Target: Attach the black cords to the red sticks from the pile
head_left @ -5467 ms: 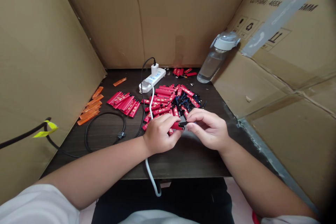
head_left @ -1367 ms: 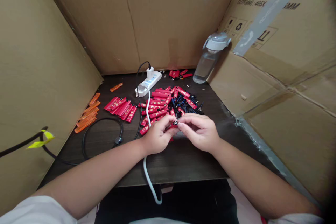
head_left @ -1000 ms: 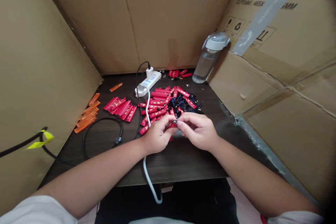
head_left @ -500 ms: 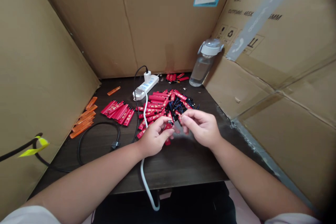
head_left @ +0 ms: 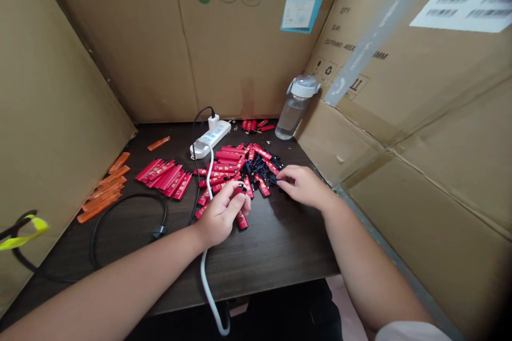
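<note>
In my left hand (head_left: 226, 212) is a flat red lighter-like stick (head_left: 242, 220) with gold print and a black end, gripped between thumb and fingers. My right hand (head_left: 301, 186) reaches down at the right edge of a heap of small black parts with blue wires (head_left: 262, 169). Its thumb and fingertips are pinched together there, and what lies between them, if anything, is too small to make out. More red sticks of the same kind (head_left: 226, 155) lie heaped beside and behind the black parts.
A neat batch of red sticks (head_left: 166, 177) lies left, with orange translucent strips (head_left: 104, 192) beyond it. A white power strip (head_left: 210, 139), its white cable (head_left: 206, 277) and a looped black cable (head_left: 96, 229) cross the table. A water bottle (head_left: 294, 109) stands back right. Cardboard walls (head_left: 240, 58) enclose the table.
My right hand has moved away from the left hand, down to the heap of black parts. My left hand still holds the red stick. The whole view has shifted somewhat.
</note>
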Available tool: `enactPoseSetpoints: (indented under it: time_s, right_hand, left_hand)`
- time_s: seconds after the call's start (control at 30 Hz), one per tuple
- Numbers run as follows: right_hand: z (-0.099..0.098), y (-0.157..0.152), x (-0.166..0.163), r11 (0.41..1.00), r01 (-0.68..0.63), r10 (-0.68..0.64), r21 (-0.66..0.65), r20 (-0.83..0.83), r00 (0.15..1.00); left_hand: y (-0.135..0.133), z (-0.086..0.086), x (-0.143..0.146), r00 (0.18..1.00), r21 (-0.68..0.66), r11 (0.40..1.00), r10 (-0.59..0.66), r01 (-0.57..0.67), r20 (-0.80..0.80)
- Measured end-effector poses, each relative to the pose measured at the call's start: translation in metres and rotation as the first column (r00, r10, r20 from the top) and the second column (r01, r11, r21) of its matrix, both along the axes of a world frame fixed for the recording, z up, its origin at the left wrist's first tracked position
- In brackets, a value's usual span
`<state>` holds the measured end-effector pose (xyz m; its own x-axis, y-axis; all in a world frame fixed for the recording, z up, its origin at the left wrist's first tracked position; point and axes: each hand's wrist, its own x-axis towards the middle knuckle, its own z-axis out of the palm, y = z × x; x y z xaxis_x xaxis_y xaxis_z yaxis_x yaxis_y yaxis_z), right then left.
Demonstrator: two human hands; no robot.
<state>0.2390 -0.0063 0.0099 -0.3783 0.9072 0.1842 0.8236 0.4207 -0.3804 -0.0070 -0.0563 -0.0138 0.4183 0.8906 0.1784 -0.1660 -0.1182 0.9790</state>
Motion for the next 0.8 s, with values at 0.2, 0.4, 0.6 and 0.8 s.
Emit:
enactPoseSetpoints:
  time_s: [0.2, 0.4, 0.6, 0.8]
  right_hand:
    - [0.002, -0.008, -0.018, 0.999, 0.027, -0.02, -0.024, 0.269, 0.963]
    - [0.001, -0.007, -0.022, 0.999, 0.032, -0.016, -0.038, 0.356, 0.934]
    - [0.002, -0.011, -0.025, 1.0, 0.017, -0.006, -0.023, 0.403, 0.915]
    - [0.004, -0.013, -0.026, 0.998, 0.051, -0.059, 0.035, 0.266, 0.962]
  left_hand:
    - [0.001, 0.001, 0.0, 1.0, 0.016, 0.999, 0.027, -0.027, 0.002]
    - [0.0, -0.001, 0.001, 0.999, 0.014, 1.0, 0.018, -0.018, -0.032]
    - [0.0, -0.002, 0.0, 0.998, 0.026, 0.999, 0.023, -0.021, -0.054]
    - [0.0, -0.001, 0.0, 0.996, 0.049, 0.999, 0.023, -0.019, -0.082]
